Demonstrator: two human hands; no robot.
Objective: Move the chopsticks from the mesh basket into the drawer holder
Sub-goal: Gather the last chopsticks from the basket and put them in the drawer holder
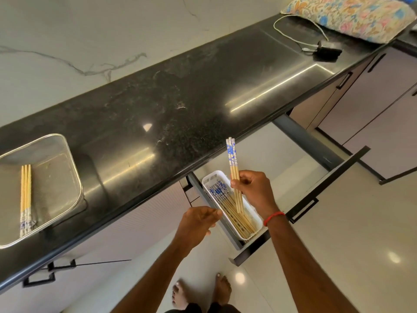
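Note:
My right hand (252, 190) grips a small bundle of bamboo chopsticks (233, 163) with blue-and-white tops, held nearly upright with the plain tips down in the white holder (208, 179). The holder sits in the open drawer (320, 152) and holds several chopsticks lying flat. My left hand (198, 222) hovers beside the holder's near left wall, fingers loosely curled, holding nothing. On the counter at far left stands the metal mesh basket (58, 141) with a few chopsticks (26, 195) lying in it, patterned ends toward me.
The black stone counter (180, 105) runs diagonally above the drawer. A black device with a white cable (327, 51) and a floral cushion (352, 14) lie at its far right. Cabinet doors with black handles flank the drawer. My bare feet (203, 292) stand on the tiled floor.

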